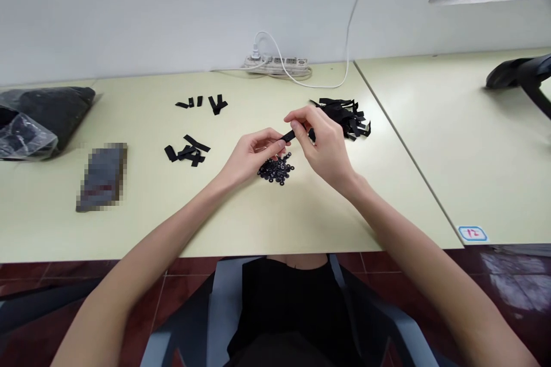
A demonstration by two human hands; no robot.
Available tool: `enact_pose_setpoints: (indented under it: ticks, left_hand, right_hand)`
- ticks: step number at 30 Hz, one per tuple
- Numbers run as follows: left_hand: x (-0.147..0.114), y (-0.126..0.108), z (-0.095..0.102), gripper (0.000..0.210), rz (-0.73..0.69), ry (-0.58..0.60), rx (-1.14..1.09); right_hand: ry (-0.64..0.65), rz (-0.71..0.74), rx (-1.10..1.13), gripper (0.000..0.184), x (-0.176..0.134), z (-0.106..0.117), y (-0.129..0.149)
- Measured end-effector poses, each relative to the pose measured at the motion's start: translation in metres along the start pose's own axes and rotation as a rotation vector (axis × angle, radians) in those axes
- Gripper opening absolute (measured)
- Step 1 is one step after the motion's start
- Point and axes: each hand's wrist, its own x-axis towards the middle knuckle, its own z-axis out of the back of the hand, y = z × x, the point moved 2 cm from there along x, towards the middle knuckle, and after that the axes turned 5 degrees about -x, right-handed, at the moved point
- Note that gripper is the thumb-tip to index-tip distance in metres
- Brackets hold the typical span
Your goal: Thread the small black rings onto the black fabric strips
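Pinching a black strip [288,136] with left hand [257,153] and right hand [323,142], seemingly for steadiness; having small rings [274,171] just nearer, loose strips [346,117] far right, likely for easy reach.

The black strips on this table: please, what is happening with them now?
A person holds one short black strip with the left hand and right hand. Small dark rings lie piled by the left hand. A heap of strips lies beyond the right hand; smaller groups lie to the left.
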Motion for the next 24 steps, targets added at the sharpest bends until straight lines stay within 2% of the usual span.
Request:
enact_pose_setpoints:
  ticks: [3,5,8,11,17,24]
  left_hand:
    - [0.0,0.002,0.002,0.034,-0.021,-0.052,-0.013]
    - [0.001,0.004,0.003,0.035,-0.035,-0.084,-0.011]
    - [0.001,0.005,0.004,0.038,-0.062,-0.092,0.014]
    - [0.0,0.006,0.003,0.039,-0.083,-0.051,0.039]
    - [-0.003,0.006,0.0,0.03,-0.087,-0.02,0.106]
    - [-0.001,0.005,0.001,0.027,-0.107,0.007,0.153]
  right_hand:
    - [-0.066,0.017,-0.114,0.019,-0.001,0.001,0.005]
    - [-0.063,0.029,-0.173,0.015,-0.002,0.002,0.01]
    - [0.071,0.041,-0.186,0.008,-0.002,0.0,0.012]
    - [0.18,-0.011,-0.178,0.013,-0.003,-0.002,0.008]
    - [0.277,-0.097,-0.216,0.023,-0.006,-0.005,-0.003]
    - [0.31,-0.13,-0.202,0.02,-0.006,-0.01,-0.004]
